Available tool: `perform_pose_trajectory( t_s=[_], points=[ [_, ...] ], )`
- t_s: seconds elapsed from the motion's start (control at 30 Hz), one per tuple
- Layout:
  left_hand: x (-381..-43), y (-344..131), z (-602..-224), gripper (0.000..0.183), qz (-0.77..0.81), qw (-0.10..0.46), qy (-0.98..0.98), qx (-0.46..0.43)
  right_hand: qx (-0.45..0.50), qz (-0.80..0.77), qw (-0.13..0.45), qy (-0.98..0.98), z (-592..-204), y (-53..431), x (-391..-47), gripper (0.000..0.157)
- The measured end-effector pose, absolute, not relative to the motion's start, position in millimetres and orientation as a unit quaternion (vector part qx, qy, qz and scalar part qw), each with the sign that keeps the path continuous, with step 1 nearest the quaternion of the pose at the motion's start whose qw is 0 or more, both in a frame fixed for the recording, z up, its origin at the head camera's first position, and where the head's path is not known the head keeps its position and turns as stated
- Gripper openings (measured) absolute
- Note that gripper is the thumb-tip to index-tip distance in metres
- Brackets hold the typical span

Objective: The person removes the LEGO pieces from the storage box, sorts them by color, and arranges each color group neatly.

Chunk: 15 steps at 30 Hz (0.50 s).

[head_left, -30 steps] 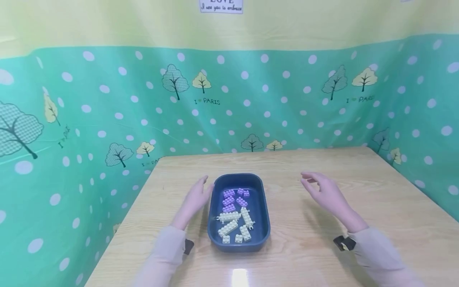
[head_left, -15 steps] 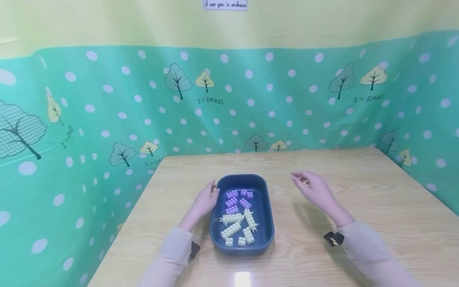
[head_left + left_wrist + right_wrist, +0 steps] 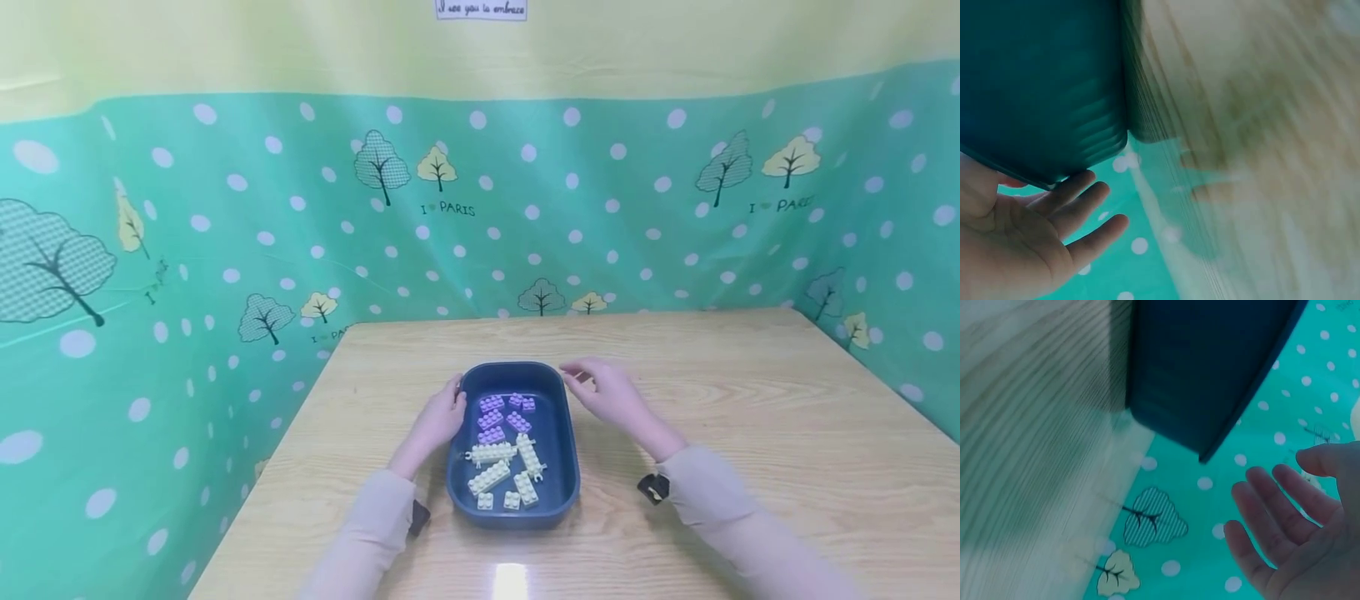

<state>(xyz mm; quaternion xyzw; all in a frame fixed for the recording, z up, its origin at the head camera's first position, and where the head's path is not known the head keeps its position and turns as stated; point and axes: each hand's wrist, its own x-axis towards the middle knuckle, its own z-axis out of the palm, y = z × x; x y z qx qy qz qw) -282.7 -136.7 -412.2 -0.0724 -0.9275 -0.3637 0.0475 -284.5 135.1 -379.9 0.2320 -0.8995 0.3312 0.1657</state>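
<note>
A spotted curtain (image 3: 495,192) forms the backdrop, and before it stands the wooden desk (image 3: 720,400), carrying a dark blue tray (image 3: 516,520) left of its middle, between the hands. The step in hand seems to be setting a hand to each side of that tray. The left hand (image 3: 438,417) is at its far left rim, fingers loosely spread; whether the thumb presses is hidden. The right hand (image 3: 611,396) is near the far right corner, its fingers spread, slightly bent and apart from the wall, so the next move probably calls for closing that gap evenly without jolting the contents: cream bricks (image 3: 491,477) in the near half and, smaller, purple bricks (image 3: 491,419) in the far half
</note>
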Motion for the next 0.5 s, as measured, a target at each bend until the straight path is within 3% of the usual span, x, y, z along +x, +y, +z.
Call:
perform_pose_trajectory(
  t_s=[0.5],
  points=[
    [-282,-133,-413,0.048,-0.37,0.052,-0.924,-0.083,0.304,0.313,0.093,-0.895,-381,92,-297,0.025]
  ],
)
